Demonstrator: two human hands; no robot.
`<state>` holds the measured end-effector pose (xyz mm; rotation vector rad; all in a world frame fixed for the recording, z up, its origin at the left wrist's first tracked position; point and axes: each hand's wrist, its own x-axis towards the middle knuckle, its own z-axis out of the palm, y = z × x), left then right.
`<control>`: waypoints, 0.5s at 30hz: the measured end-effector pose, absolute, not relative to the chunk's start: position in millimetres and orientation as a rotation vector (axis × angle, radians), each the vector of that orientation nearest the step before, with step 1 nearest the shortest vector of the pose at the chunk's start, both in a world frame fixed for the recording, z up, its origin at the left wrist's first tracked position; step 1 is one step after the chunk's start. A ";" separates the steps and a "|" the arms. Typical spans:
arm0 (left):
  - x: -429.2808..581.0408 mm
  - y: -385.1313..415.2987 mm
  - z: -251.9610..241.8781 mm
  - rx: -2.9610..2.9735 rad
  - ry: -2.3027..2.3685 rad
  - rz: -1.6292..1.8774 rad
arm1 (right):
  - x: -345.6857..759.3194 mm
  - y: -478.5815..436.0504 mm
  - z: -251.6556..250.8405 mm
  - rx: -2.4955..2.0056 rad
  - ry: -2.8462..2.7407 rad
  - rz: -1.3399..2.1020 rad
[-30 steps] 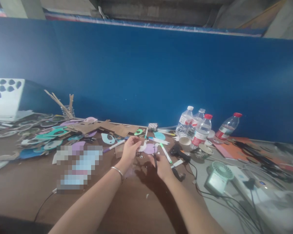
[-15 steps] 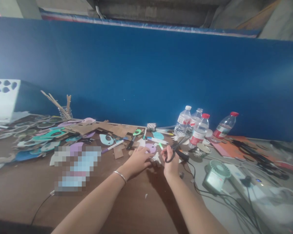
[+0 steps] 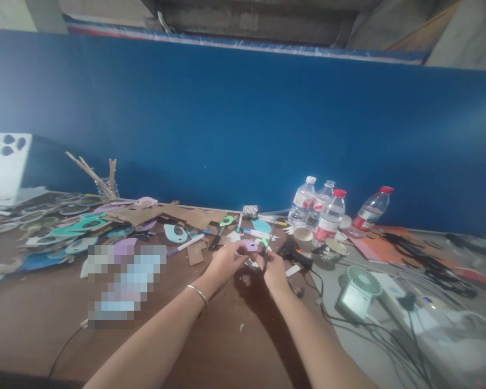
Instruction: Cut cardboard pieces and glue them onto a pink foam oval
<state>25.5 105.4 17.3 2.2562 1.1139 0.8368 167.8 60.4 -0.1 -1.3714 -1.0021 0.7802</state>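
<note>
My right hand (image 3: pixel 274 272) is closed round dark-handled scissors (image 3: pixel 264 258), whose blades point up and away from me. My left hand (image 3: pixel 228 265), with a silver bangle at the wrist, is closed in a pinch on a small white paper cut-out (image 3: pixel 251 264). That cut-out sits between the two hands, partly covered by fingers. Just beyond them lies a purple paper piece (image 3: pixel 250 245). A light blue paper piece (image 3: pixel 262 225) and several markers lie farther back. Near my right hand is a black glue gun (image 3: pixel 297 254) with a cord.
Plastic bottles (image 3: pixel 329 219) stand at the back right, before a blue partition (image 3: pixel 210 124). A small fan (image 3: pixel 360 292) and a power strip (image 3: pixel 392 292) with cables are at the right. Paper and cardboard scraps (image 3: pixel 81 224) pile up at the left, near a blurred-out rectangular object (image 3: pixel 129 281).
My right hand has moved left with the scissors, their blades now upright. My left fingers have closed, and the white cut-out from the table is now between my hands.
</note>
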 end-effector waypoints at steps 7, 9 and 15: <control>29.9 97.1 22.2 2.073 0.985 0.847 | 168.5 59.2 0.0 -1.400 -1.113 0.734; 29.1 98.8 21.6 2.055 0.995 0.856 | 168.0 57.9 0.8 -1.411 -1.133 0.720; 23.0 106.8 17.2 2.178 1.088 0.813 | 166.8 56.2 2.4 -1.415 -1.062 0.621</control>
